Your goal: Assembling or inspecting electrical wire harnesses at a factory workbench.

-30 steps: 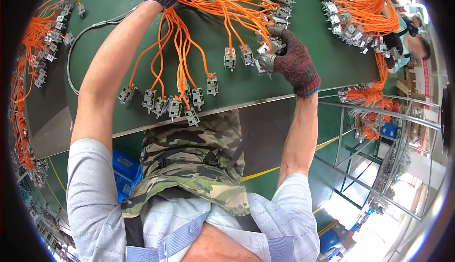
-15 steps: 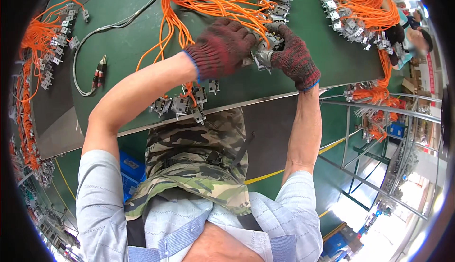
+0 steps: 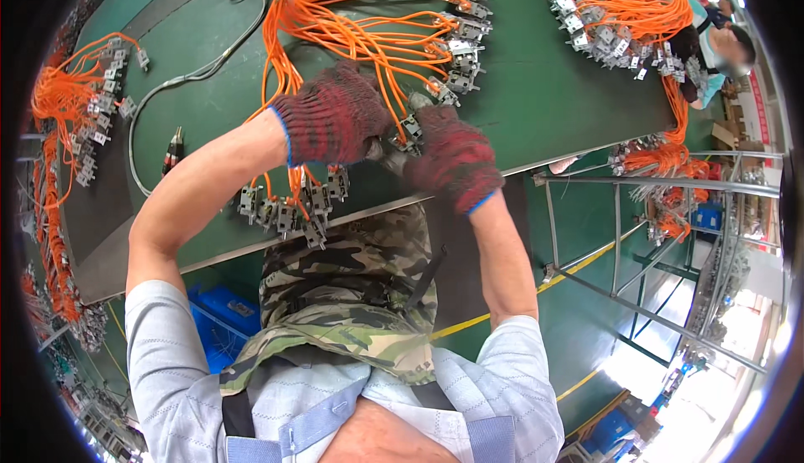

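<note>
left hand (image 3: pixel 335 119) + right hand (image 3: pixel 452 157) (gloved): both grasping one metal connector (image 3: pixel 408 132) | blue bin (image 3: pixel 219 322): contents unclear

both hands in dark red-black knit gloves with blue cuffs, left hand (image 3: pixel 333 119), right hand (image 3: pixel 452 159); pale blue short-sleeved shirt, camouflage apron, dark straps.

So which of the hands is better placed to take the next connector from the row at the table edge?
Left hand: it sits directly above the connector row; the right hand is further aside.
</note>
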{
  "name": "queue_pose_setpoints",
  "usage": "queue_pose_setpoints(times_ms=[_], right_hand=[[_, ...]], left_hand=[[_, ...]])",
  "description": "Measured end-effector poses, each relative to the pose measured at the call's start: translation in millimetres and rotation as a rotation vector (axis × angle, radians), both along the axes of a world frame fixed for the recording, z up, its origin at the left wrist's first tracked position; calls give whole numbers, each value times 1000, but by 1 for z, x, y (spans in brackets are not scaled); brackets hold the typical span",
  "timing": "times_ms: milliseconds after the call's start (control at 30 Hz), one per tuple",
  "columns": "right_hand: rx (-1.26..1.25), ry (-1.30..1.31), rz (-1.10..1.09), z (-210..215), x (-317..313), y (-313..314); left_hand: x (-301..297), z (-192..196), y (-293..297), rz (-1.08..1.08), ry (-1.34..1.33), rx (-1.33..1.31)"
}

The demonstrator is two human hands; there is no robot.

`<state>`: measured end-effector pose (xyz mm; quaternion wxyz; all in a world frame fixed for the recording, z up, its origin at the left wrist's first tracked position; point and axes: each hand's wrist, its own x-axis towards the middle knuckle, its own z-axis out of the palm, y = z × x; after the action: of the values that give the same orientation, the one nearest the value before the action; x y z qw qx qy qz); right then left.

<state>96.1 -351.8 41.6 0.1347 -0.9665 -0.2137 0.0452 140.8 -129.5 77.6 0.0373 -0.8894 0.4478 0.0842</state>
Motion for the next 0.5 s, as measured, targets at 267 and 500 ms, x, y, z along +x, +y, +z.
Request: queue_pose_setpoints(times_ms=[267,500], right_hand=[[415,-308,-71,7,79,-64],[655,-224,-193,-44,103,-45]], left_hand=[[23,11,-11,156,-8,-512],[9,25,-31,17,-244,7]])
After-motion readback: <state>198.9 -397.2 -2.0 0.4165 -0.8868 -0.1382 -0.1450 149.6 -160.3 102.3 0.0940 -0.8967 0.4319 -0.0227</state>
